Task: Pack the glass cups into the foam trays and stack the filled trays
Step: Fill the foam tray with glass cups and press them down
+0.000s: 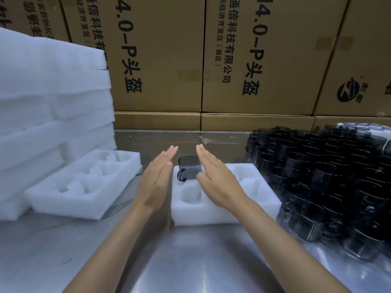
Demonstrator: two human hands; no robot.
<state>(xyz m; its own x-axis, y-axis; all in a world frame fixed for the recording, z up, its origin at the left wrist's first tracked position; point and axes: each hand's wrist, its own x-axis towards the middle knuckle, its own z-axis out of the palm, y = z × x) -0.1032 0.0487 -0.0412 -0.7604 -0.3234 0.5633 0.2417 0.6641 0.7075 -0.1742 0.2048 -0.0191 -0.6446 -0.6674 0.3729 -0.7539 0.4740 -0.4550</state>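
- Risk — the glass cup (189,167) is sitting high in the far-left pocket of the foam tray (262,193); if it isn't fully seated, a stacked tray could be rocking on it.
- Risk — the loose cups (330,178) are crowding the tray's right edge; a right-hand sweep could be knocking them together.
- Left hand (157,178) is hovering just left of the cup, fingers straight and together, holding nothing.
- Right hand (218,179) is hovering over the tray just right of the cup, fingers flat, holding nothing.
- An empty tray (38,195) is waiting to the left, by the foam stack (48,98).
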